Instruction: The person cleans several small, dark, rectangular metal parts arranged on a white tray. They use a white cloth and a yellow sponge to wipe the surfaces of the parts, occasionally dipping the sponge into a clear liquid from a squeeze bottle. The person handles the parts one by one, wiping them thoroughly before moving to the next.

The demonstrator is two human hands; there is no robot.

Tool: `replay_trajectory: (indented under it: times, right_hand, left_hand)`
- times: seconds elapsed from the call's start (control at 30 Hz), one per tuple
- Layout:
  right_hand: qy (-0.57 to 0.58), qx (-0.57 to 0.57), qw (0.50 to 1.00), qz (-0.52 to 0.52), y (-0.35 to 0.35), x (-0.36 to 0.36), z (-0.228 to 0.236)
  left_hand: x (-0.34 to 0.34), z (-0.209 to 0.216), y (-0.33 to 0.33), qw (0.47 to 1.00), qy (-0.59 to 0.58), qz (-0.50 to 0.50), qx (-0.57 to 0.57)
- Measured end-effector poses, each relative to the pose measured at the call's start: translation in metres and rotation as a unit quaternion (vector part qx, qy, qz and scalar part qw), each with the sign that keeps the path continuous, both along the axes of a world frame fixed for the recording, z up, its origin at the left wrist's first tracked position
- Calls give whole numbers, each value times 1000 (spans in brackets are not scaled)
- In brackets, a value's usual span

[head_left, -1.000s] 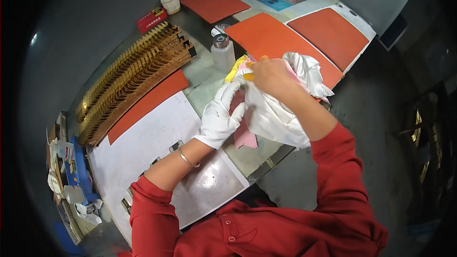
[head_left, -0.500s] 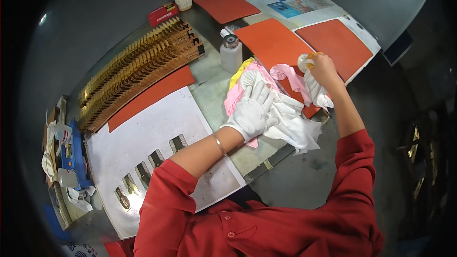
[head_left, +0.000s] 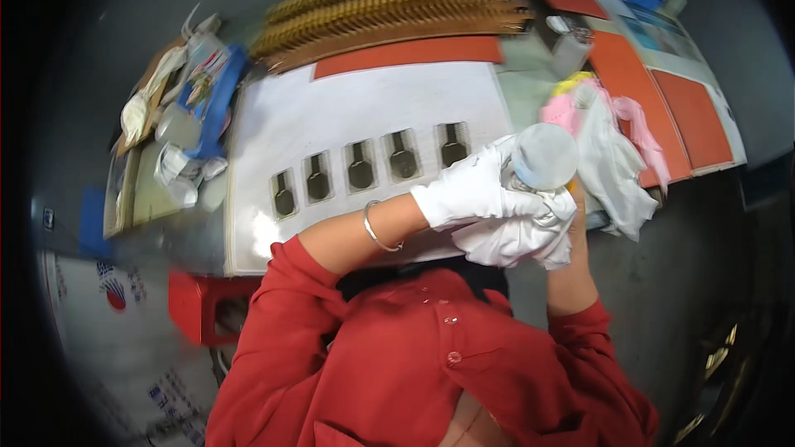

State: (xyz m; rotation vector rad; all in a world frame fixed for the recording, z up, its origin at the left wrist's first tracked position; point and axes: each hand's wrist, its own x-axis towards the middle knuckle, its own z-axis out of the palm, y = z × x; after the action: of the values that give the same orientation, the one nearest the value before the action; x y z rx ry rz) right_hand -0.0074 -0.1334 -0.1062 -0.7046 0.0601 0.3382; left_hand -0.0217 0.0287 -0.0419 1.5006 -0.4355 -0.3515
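Note:
My left hand (head_left: 468,188), in a white glove, is closed at the near edge of a round translucent piece (head_left: 544,155). Whether that piece is a flat disc or the end of something deeper, I cannot tell. A bunched white cloth (head_left: 515,242) hangs beneath the glove. My bare right hand (head_left: 579,209) is closed around the cloth's right side, its fingers mostly hidden; a bit of yellow shows at a fingertip. Behind the hands, a white cloth (head_left: 611,161) and a pink cloth (head_left: 638,128) lie heaped at the table's right edge.
Several dark pieces in clear sleeves (head_left: 360,167) lie in a row on a white sheet (head_left: 397,91). Behind it stands a long rack of gold-brown strips (head_left: 389,16). A white bottle (head_left: 571,51) stands at back right by orange mats (head_left: 691,116); a blue tray (head_left: 217,108) is left.
The view has swung left. Both hands have come together before my body; the left has left the cloth pile and now holds the round piece, while the right has moved in with white cloth.

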Motion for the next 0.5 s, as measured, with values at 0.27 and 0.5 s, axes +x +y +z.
replay_trajectory:
  times: [0.27, 0.5]
  right_hand:
    - [-54, -155, 957, 239, 109, -62, -5]
    - [-278, -426, 827, 238, 63, -41, 8]
  left_hand:
    - [-92, -43, 103, 974, 122, 150, -120]
    - [-111, -72, 107, 963, 140, 195, -126]
